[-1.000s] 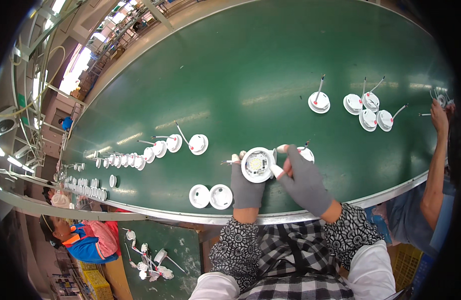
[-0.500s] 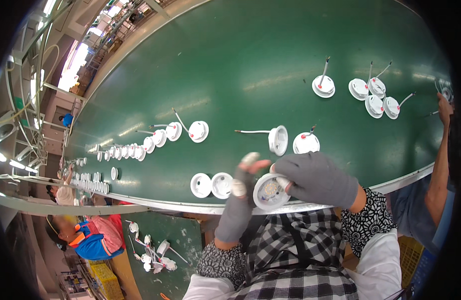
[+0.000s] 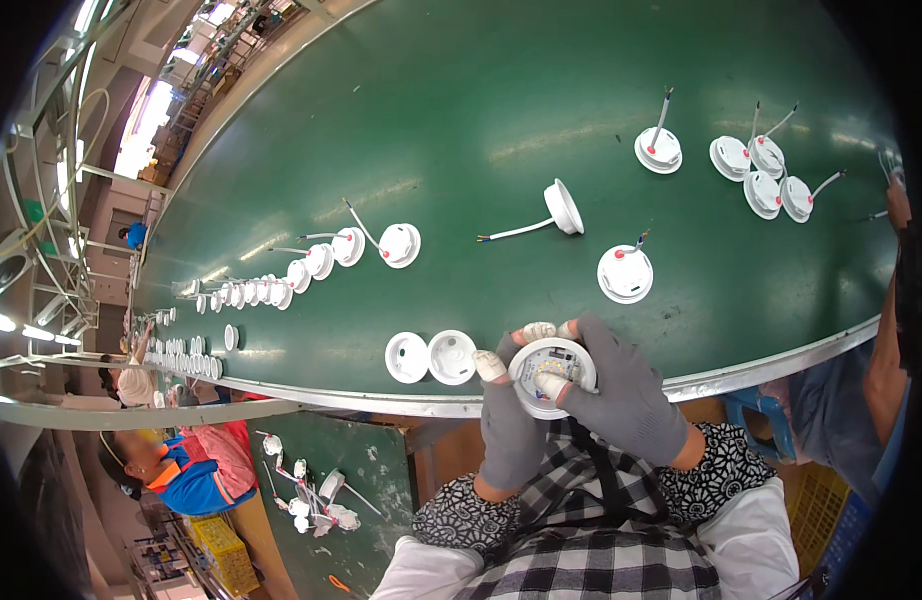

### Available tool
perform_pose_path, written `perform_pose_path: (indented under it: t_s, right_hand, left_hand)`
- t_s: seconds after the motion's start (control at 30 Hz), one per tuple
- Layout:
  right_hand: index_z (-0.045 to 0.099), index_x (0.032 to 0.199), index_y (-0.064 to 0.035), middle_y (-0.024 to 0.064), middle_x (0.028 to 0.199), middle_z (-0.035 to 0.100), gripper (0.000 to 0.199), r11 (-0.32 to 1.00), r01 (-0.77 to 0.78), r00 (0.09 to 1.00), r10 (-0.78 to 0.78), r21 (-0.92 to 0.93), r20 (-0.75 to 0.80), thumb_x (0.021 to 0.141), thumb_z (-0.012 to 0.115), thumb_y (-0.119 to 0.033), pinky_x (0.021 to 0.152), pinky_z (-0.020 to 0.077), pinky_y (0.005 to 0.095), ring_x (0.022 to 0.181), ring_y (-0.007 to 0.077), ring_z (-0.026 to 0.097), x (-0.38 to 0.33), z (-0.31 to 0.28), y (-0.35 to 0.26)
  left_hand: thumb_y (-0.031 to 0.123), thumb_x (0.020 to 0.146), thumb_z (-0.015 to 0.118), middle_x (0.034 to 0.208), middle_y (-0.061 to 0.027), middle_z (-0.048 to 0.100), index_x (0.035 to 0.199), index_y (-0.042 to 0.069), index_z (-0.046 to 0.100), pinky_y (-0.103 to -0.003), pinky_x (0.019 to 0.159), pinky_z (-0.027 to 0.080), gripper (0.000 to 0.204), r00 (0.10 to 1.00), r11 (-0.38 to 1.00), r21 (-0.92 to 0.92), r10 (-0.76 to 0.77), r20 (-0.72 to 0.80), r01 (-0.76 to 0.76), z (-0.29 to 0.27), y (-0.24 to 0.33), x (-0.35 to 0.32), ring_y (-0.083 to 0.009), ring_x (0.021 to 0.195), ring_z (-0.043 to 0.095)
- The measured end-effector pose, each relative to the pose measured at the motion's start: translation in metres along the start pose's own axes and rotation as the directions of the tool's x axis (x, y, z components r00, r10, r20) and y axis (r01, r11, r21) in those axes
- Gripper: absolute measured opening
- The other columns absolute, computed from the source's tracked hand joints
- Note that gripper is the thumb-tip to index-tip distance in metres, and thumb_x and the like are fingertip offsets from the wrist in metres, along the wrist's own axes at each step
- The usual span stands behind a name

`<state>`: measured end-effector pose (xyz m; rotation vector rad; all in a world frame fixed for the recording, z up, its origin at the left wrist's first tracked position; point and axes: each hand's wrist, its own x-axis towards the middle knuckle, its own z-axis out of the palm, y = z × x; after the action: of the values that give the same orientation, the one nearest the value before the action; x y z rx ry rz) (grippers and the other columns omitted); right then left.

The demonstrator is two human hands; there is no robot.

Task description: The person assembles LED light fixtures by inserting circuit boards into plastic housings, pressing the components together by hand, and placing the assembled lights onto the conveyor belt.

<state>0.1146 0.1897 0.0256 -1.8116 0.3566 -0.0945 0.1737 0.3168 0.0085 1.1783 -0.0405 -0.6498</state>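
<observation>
Left hand (image 3: 513,415) and right hand (image 3: 626,400) grip one lamp (image 3: 554,360) beside two white cups (image 3: 451,357).

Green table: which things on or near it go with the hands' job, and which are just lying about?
Belong, probably:
white round part between left hand and right hand
two white cups
wired white pieces

Just lying about, it seems:
dark speck on the green table
yellow crate, lower left

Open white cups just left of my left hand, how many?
2: the left cup and right cup, side by side on the green table. Your left hand could hide others.
</observation>
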Motion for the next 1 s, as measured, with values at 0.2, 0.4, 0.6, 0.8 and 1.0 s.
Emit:
perform_pose_path:
  t_s: [0.2,0.4,0.6,0.8,1.0]
  right_hand:
    - [0.050,0.107,-0.0020,0.0204,0.087,0.066,0.032,0.998,-0.033,0.999,0.034,0.048,-0.025,0.083,0.061,-0.020,0.071,0.0528,0.0401,0.080,0.0347,0.067,0.001,0.006,-0.004]
    - [0.053,0.102,-0.0015,0.0196,0.084,0.066,0.026,0.997,-0.010,0.995,0.018,0.077,-0.098,0.085,0.059,-0.020,0.068,0.0528,0.0385,0.077,0.0337,0.068,-0.002,0.014,0.001]
    - [0.054,0.103,-0.0027,0.0188,0.086,0.067,0.028,0.992,-0.030,0.999,0.035,0.122,-0.035,0.085,0.058,-0.024,0.071,0.0530,0.0380,0.080,0.0326,0.068,0.001,0.010,0.007]
    - [0.057,0.115,-0.0038,0.0150,0.095,0.068,0.041,0.988,-0.037,0.988,0.013,0.152,0.155,0.083,0.062,-0.029,0.080,0.0520,0.0361,0.089,0.0251,0.068,0.009,-0.002,0.012]
    - [0.057,0.120,-0.0047,0.0154,0.096,0.068,0.044,0.985,-0.048,0.987,0.022,0.163,0.161,0.082,0.060,-0.027,0.079,0.0536,0.0360,0.088,0.0261,0.069,0.012,0.001,0.011]
  left_hand:
    - [0.044,0.103,0.020,0.115,-0.0128,0.055,0.125,0.003,0.046,-0.035,0.093,0.048,0.053,1.000,0.996,-0.087,-0.028,-0.003,0.028,0.001,-0.003,-0.007,-0.0221,0.106,0.057]
    - [0.043,0.103,0.022,0.114,-0.0124,0.055,0.124,0.001,0.047,-0.033,0.090,0.048,0.054,0.999,0.994,0.107,0.028,-0.020,-0.026,0.003,-0.001,-0.010,-0.0200,0.105,0.057]
    - [0.045,0.102,0.025,0.112,-0.0124,0.057,0.124,0.001,0.048,-0.033,0.088,0.050,0.054,1.000,0.999,0.039,0.007,-0.010,-0.006,0.001,0.000,-0.008,-0.0196,0.101,0.059]
    - [0.045,0.103,0.024,0.111,-0.0126,0.059,0.123,0.001,0.049,-0.033,0.086,0.052,0.055,0.995,0.946,0.310,0.091,0.033,-0.097,-0.003,0.002,-0.006,-0.0204,0.100,0.061]
    - [0.036,0.103,0.028,0.115,-0.0132,0.058,0.127,0.000,0.045,-0.034,0.088,0.051,0.046,0.999,0.996,0.088,-0.013,0.034,0.010,-0.005,0.005,-0.006,-0.0202,0.102,0.061]
